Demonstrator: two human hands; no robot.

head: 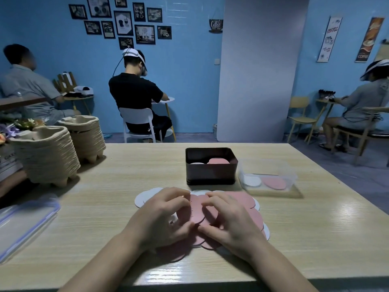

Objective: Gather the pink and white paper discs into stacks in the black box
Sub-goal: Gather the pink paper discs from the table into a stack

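Both hands, left point(163, 216) and right point(229, 220), grip curled on overlapping pink discs point(196, 209).

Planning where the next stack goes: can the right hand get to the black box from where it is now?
Probably yes. The right hand rests on the loose discs, and the black box stands open-topped just beyond them, with nothing between; the clear container sits off to the side.

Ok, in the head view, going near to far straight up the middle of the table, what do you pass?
Left hand and right hand on the loose pile of pink and white discs → black box with discs inside → far table edge.
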